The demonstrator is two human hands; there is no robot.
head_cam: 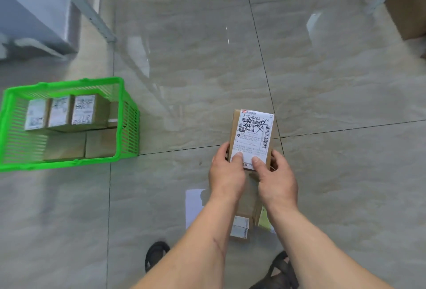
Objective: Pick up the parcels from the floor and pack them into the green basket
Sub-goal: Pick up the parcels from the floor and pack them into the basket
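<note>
Two bare forearms reaching forward from the bottom edge, above black strapped sandals (156,255) planted on grey glossy floor tiles (207,70). Between the forearms, lower down on the floor, a small stack of brown cardboard parcels with white labels (241,227), lying partly on a white sheet of paper (194,205), with a yellow-green scrap (265,219) just beside. Further out, left hand (227,174) and right hand (277,179) both clamped on the near end of a flat brown cardboard parcel with a white printed shipping label (252,136): thumbs pressed on the label's lower part, fingers wrapped around the sides and underneath. Label facing up, barcode and black handwritten marks readable, far end pointing away from the body and over a crossing of dark tile joints. Well apart to the left, standing on the floor, a bright green plastic slatted basket (129,116), already holding several brown cardboard boxes (69,113): three upright in a row along the far side with white labels facing up, more lying flat along the near side. Beyond the basket, upper left, a grey metal frame leg (92,14) beside a pale blue-grey cabinet (30,12). Upper right, by the edge, a large brown cardboard carton (408,7), partly cut off.
</note>
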